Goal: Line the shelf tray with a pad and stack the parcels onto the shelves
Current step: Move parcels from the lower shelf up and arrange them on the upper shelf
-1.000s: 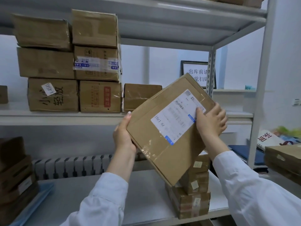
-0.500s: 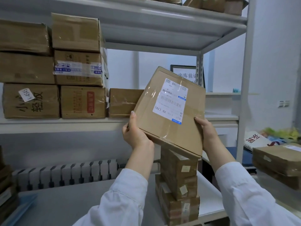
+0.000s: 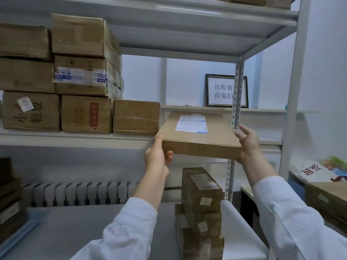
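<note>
A flat brown parcel (image 3: pixel 216 136) with a white shipping label lies nearly level at the height of the middle shelf (image 3: pixel 75 138), its far end over the shelf to the right of the stacked boxes. My left hand (image 3: pixel 156 158) grips its near left corner, thumb up the side and fingers underneath. My right hand (image 3: pixel 247 142) holds the right edge, fingers extended along the side and palm under the corner. A stack of small brown parcels (image 3: pixel 201 212) stands on the lower shelf (image 3: pixel 75 231) below.
Several large cardboard boxes (image 3: pixel 82 76) fill the left of the middle shelf, the closest one (image 3: pixel 136 117) right beside the held parcel. A perforated shelf upright (image 3: pixel 237 94) stands by my right hand. More boxes (image 3: pixel 326 199) sit at right; a framed sign (image 3: pixel 223 91) leans behind.
The parcel has swung from steeply tilted to almost flat and moved up and forward to the middle shelf. Both hands shifted from its sides to its near corners.
</note>
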